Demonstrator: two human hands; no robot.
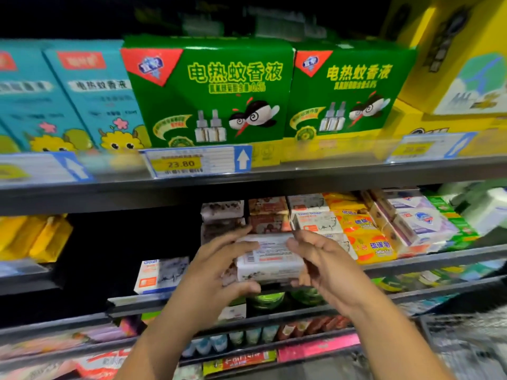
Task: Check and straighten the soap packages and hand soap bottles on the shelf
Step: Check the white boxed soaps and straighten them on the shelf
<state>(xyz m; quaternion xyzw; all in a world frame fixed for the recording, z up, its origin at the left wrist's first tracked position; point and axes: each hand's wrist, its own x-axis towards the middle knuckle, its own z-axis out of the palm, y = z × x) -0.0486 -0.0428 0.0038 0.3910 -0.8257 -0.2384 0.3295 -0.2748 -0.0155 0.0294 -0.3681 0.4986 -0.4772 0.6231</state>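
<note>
at the soap shelf (439,258), left hand (216,272) and right hand (325,266) curl fingers (241,246) round a white soap package (270,259) — ends hidden.

White soap box (270,259): barcode label facing up, long side lying across, held clear of shelf (439,256) between left hand (216,266) and right hand (321,261). Lone white-orange soap box (162,274): upright near shelf edge, left, slightly turned. White soap boxes (315,220): stacked behind, top ones skewed. Yellow soap packs (365,234): stacked right, tilted. White-blue soap packs (419,220): farther right, leaning.
</note>
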